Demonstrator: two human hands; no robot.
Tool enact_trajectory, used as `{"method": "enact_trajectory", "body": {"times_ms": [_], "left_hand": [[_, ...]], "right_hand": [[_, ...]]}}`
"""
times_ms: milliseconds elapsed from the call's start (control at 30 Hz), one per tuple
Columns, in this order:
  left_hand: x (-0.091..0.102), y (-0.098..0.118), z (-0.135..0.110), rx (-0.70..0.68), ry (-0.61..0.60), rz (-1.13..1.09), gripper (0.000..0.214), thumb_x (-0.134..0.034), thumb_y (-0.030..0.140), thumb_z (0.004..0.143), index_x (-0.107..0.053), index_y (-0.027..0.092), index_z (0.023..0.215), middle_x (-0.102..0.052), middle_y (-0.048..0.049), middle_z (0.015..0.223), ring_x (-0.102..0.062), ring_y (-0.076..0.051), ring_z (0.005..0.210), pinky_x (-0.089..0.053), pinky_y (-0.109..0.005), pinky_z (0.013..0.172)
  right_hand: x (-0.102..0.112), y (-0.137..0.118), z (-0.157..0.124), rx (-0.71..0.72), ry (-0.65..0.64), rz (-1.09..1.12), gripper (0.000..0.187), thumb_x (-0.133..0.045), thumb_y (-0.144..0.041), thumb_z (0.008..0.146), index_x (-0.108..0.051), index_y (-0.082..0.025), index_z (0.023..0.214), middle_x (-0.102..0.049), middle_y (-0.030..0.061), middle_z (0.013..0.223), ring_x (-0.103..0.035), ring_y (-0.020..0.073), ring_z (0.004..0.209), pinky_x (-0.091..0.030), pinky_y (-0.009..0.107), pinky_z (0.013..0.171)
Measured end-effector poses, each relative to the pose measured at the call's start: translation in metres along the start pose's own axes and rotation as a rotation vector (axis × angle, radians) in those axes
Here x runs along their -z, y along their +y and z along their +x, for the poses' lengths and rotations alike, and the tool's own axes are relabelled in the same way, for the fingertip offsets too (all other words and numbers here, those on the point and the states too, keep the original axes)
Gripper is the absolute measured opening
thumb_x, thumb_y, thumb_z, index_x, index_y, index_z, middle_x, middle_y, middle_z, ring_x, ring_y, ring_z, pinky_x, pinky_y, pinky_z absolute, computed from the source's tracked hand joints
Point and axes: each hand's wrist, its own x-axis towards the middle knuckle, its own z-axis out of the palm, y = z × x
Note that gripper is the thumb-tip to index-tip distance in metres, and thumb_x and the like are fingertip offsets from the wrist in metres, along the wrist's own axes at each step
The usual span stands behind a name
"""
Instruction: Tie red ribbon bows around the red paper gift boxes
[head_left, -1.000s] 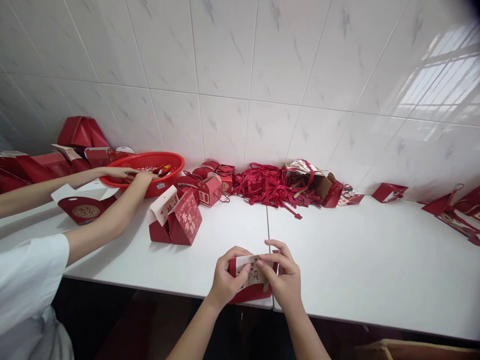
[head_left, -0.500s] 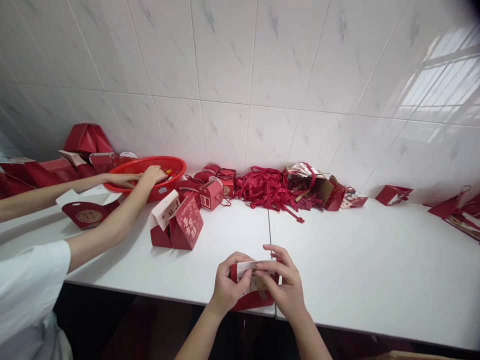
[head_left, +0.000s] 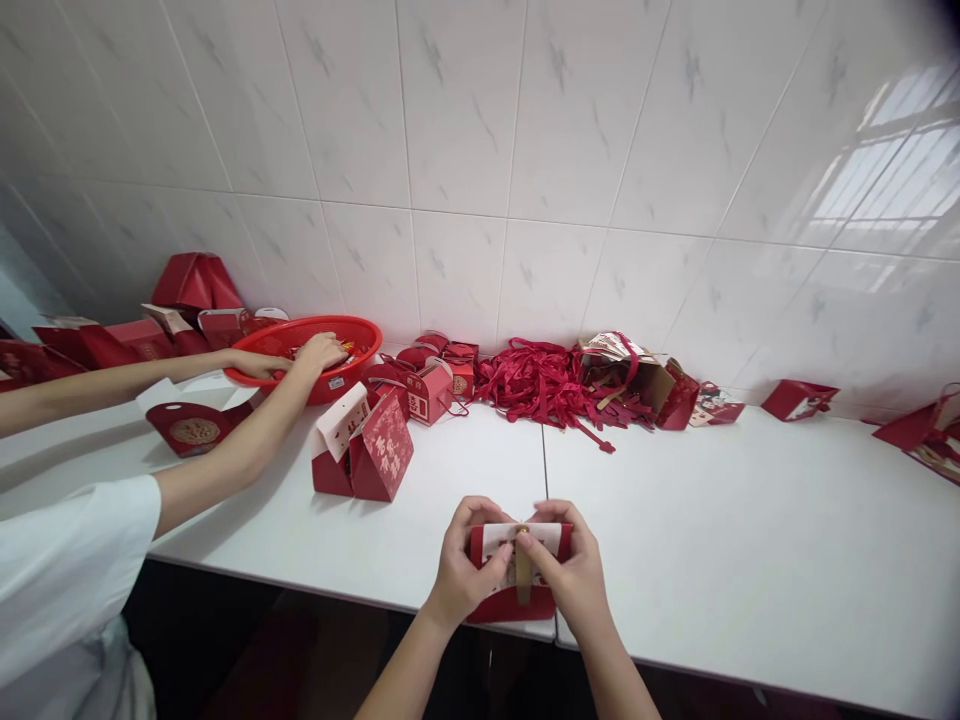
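Both left fingers (head_left: 495, 570) and right fingers (head_left: 546, 562) grip a red box (head_left: 504, 607) near a carton (head_left: 385, 448) bearing Chinese characters.

"what's the box (head_left: 506, 609) like?"
"red, with a pale printed flap (head_left: 493, 537) and a gold strip (head_left: 523, 588) down its front."
"where?"
"held at the front edge of the bench (head_left: 750, 540)."

No wording could be read with certainty. From the view's centre, pale Chinese characters (head_left: 389, 450) marked the peaked red box (head_left: 384, 472) and, closer in, the small red carton (head_left: 430, 392) towards eight o'clock. Illegible too were the red basin's (head_left: 363, 366) white label (head_left: 337, 383) towards nine and the held red box's (head_left: 502, 605) print near six.
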Motion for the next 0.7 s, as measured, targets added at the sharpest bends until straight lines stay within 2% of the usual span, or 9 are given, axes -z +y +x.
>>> {"method": "enact_trajectory", "body": {"times_ms": [33, 100, 200, 267, 333, 400, 467, 567, 700], "left_hand": [[0.0, -0.001, 0.0, 0.004, -0.039, -0.048, 0.037, -0.066, 0.02, 0.072, -0.045, 0.022, 0.102, -0.059, -0.0012, 0.085, -0.06, -0.015, 0.072, -0.049, -0.026, 0.066], [-0.001, -0.003, 0.0, 0.028, -0.107, -0.065, 0.067, -0.076, 0.023, 0.063, -0.035, 0.026, 0.116, -0.056, -0.0008, 0.092, -0.058, -0.015, 0.074, -0.049, -0.026, 0.066], [-0.004, 0.0, -0.003, 0.05, -0.007, 0.152, 0.085, -0.079, 0.025, 0.06, -0.028, 0.028, 0.128, -0.052, -0.0023, 0.1, -0.057, -0.016, 0.083, -0.049, -0.028, 0.072], [-0.004, 0.007, -0.005, -0.013, 0.104, 0.337, 0.073, -0.074, 0.024, 0.067, -0.032, 0.027, 0.127, -0.052, -0.0034, 0.102, -0.056, -0.017, 0.09, -0.048, -0.032, 0.08], [-0.001, 0.016, -0.006, -0.109, 0.138, 0.461, 0.054, -0.069, 0.022, 0.071, -0.042, 0.024, 0.117, -0.055, -0.0036, 0.1, -0.056, -0.018, 0.093, -0.045, -0.035, 0.084], [0.006, 0.028, -0.007, -0.128, 0.081, 0.518, 0.03, -0.066, 0.022, 0.073, -0.052, 0.021, 0.1, -0.058, -0.003, 0.092, -0.057, -0.018, 0.087, -0.046, -0.033, 0.079], [0.015, 0.039, -0.008, -0.06, -0.023, 0.532, 0.01, -0.064, 0.025, 0.077, -0.059, 0.019, 0.082, -0.061, -0.0025, 0.08, -0.059, -0.017, 0.076, -0.048, -0.029, 0.069], [0.033, 0.055, -0.009, 0.014, -0.122, 0.505, 0.013, -0.063, 0.027, 0.08, -0.067, 0.018, 0.071, -0.064, -0.0033, 0.068, -0.06, -0.016, 0.066, -0.049, -0.025, 0.059], [0.049, 0.074, -0.005, -0.114, -0.145, 0.356, 0.002, -0.071, 0.021, 0.073, -0.073, 0.021, 0.074, -0.067, -0.0038, 0.07, -0.063, -0.016, 0.064, -0.05, -0.025, 0.058]], "right_hand": [[0.001, 0.0, 0.0, -0.023, -0.01, 0.008, 0.025, -0.071, -0.035, 0.073, -0.055, -0.02, 0.086, -0.059, 0.0003, 0.071, -0.057, 0.0149, 0.06, -0.05, 0.027, 0.053], [0.002, -0.002, -0.001, -0.029, -0.009, 0.016, 0.026, -0.071, -0.036, 0.072, -0.051, -0.019, 0.073, -0.055, -0.0016, 0.064, -0.052, 0.0119, 0.053, -0.046, 0.024, 0.048], [0.003, -0.007, -0.004, 0.01, 0.032, 0.04, 0.027, -0.071, -0.036, 0.073, -0.05, -0.019, 0.072, -0.053, -0.0023, 0.063, -0.051, 0.011, 0.052, -0.045, 0.023, 0.047], [0.004, -0.011, -0.007, 0.053, 0.067, 0.039, 0.025, -0.07, -0.035, 0.073, -0.05, -0.02, 0.071, -0.053, -0.002, 0.064, -0.051, 0.0113, 0.055, -0.044, 0.023, 0.048], [0.006, -0.015, -0.01, 0.111, 0.091, 0.012, 0.023, -0.07, -0.032, 0.074, -0.051, -0.02, 0.07, -0.052, -0.0013, 0.066, -0.052, 0.0117, 0.057, -0.043, 0.023, 0.048], [0.009, -0.018, -0.014, 0.187, 0.099, -0.02, 0.021, -0.069, -0.03, 0.075, -0.051, -0.02, 0.071, -0.052, -0.0005, 0.068, -0.052, 0.0123, 0.058, -0.042, 0.023, 0.047], [0.015, -0.019, -0.016, 0.282, 0.099, -0.062, 0.018, -0.068, -0.025, 0.076, -0.051, -0.02, 0.073, -0.052, 0.0001, 0.07, -0.052, 0.0133, 0.06, -0.042, 0.025, 0.048], [0.024, -0.02, -0.019, 0.407, 0.086, -0.143, 0.017, -0.066, -0.018, 0.076, -0.049, -0.021, 0.077, -0.052, 0.0007, 0.072, -0.053, 0.0151, 0.065, -0.043, 0.027, 0.053], [0.033, -0.03, -0.022, 0.55, -0.085, -0.265, 0.021, -0.067, -0.014, 0.072, -0.049, -0.023, 0.079, -0.054, 0.0005, 0.071, -0.052, 0.016, 0.064, -0.043, 0.031, 0.057]]}}
